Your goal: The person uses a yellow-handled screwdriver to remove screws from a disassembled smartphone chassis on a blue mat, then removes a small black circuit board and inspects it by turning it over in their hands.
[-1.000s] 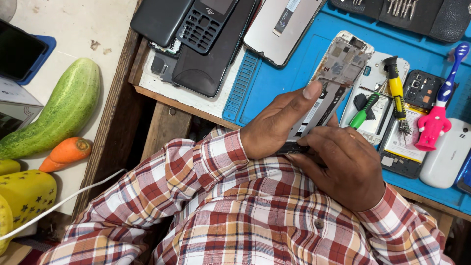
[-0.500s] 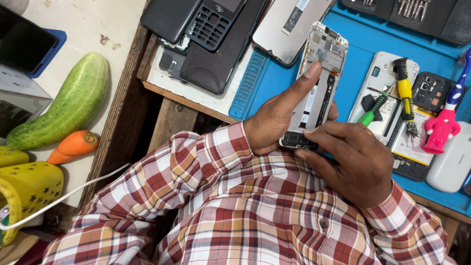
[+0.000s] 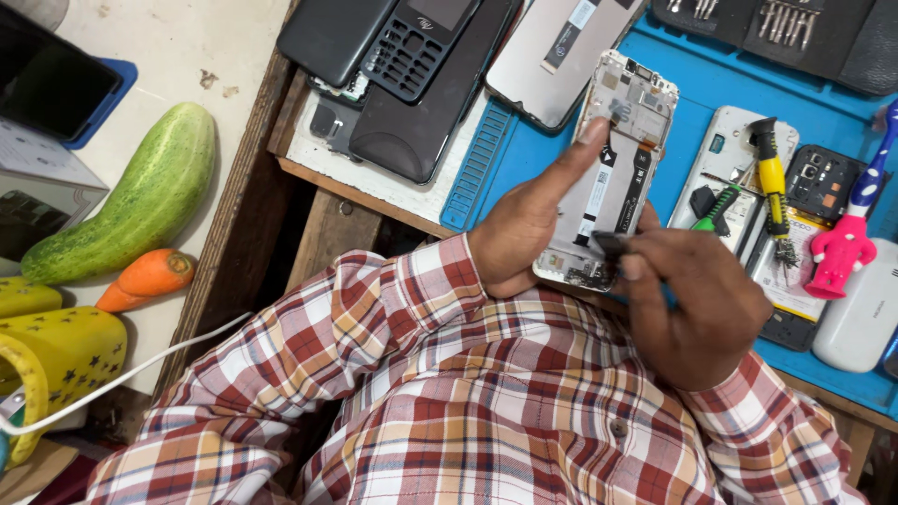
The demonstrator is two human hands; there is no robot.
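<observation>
Far to the left of the blue silicone work mat (image 3: 720, 84), a pale, scuffed counter (image 3: 187, 47) carries a dark tablet on a blue pad (image 3: 51, 79), a long green cucumber (image 3: 131, 201), a small orange carrot (image 3: 145, 278) just below it, and a yellow plastic toy with dark stars (image 3: 65, 351) crossed by a white cable (image 3: 131, 374). A brown wooden bench edge (image 3: 271, 159) separates that counter from the mat, and at the mat's left border lie a black keypad phone shell (image 3: 407, 56) and flat black back covers (image 3: 421, 122) on a white board. The opened white smartphone frame with exposed circuit parts (image 3: 613, 159) sits over the mat's near-left part, its long axis running steeply from the bottom end near the person's chest up to the camera end, which points away and slightly right. The left hand (image 3: 524, 224) grips the frame's lower left side, the forefinger stretched along its face. The right hand (image 3: 697, 309), at the frame's lower right, is curled narrowly around a small dark tool (image 3: 610, 245) whose tip touches the frame's bottom end. Further right on the mat rest a yellow-handled screwdriver (image 3: 773, 182), a green-handled tool (image 3: 716, 210), more opened phone bodies (image 3: 818, 182), a pink figurine toothbrush holder with a blue brush (image 3: 847, 243), and a white rounded phone (image 3: 861, 318). Black bit cases (image 3: 776, 28) line the mat's far edge.
</observation>
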